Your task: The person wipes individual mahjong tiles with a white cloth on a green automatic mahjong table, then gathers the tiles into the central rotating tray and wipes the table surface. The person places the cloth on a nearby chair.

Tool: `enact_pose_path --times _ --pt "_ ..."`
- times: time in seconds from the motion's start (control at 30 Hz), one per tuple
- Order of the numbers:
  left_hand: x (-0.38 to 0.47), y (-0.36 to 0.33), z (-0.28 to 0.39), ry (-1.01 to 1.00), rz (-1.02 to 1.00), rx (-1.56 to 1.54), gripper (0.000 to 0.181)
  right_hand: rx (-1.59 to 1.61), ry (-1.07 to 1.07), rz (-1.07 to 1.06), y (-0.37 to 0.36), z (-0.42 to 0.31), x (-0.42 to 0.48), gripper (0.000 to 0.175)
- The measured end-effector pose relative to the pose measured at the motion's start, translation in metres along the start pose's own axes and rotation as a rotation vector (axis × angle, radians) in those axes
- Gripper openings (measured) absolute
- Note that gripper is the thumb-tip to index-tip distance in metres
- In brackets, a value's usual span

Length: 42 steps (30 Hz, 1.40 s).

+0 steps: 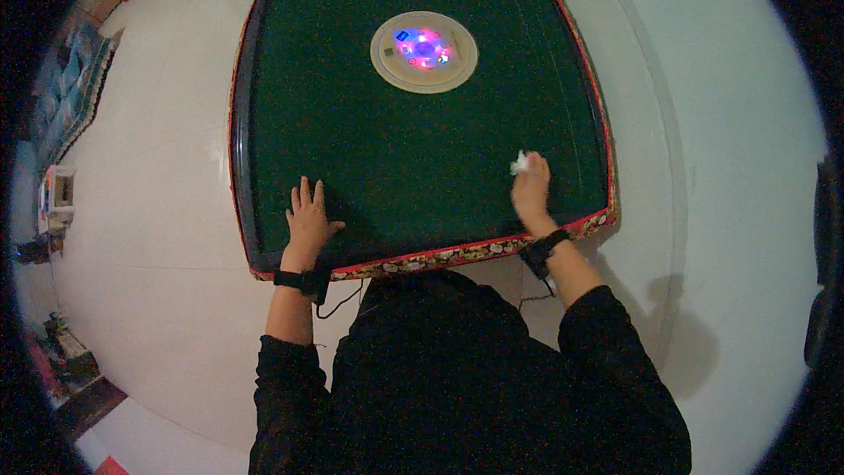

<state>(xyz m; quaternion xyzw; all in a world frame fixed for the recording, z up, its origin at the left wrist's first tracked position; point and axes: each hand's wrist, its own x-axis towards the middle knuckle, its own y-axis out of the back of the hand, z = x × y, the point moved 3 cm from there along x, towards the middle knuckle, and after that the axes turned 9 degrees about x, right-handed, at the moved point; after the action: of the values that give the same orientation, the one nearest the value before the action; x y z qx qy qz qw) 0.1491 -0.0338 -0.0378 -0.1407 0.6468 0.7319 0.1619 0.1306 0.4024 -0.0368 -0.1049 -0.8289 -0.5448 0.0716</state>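
Observation:
Before me is an automatic mahjong table [395,145] with a green felt top and a dark raised border. My left hand [309,214] rests near its front left corner, fingers spread, holding nothing. At the front right, my right hand [533,188] grips a crumpled white piece, perhaps tissue or cloth [520,163], over the felt. Slight blur keeps me from telling whether the white piece touches the felt. Beyond both hands, a round pale control disc [424,82] glows with pink and blue lights. Black straps with small attached devices circle both wrists.
Red-edged floral fabric [455,255] wraps the table's side. Thin cables hang from the wrist devices. A white wall [738,145] stands to the right. On the left are pale floor tiles [158,211], a blue patterned cover [79,89] and a small white box-like object [60,191].

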Motion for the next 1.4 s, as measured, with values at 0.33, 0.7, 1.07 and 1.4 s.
enact_pose_path --times 0.33,0.7,1.07,1.4 --pt "-0.027 -0.031 0.005 0.035 0.003 0.089 0.089 1.068 -0.069 -0.431 -0.078 -0.143 -0.043 0.041" --pt "-0.021 -0.036 0.012 0.047 0.026 0.119 0.086 0.646 0.271 -0.224 -0.055 -0.021 0.040 0.021" --pt "-0.038 -0.021 0.006 -0.144 0.267 -0.096 0.061 0.452 -0.294 0.146 -0.047 0.021 -0.027 0.022" --pt "-0.033 -0.061 -0.027 -0.121 0.660 -0.338 0.039 0.803 0.464 -0.676 -0.209 -0.240 -0.102 0.016"
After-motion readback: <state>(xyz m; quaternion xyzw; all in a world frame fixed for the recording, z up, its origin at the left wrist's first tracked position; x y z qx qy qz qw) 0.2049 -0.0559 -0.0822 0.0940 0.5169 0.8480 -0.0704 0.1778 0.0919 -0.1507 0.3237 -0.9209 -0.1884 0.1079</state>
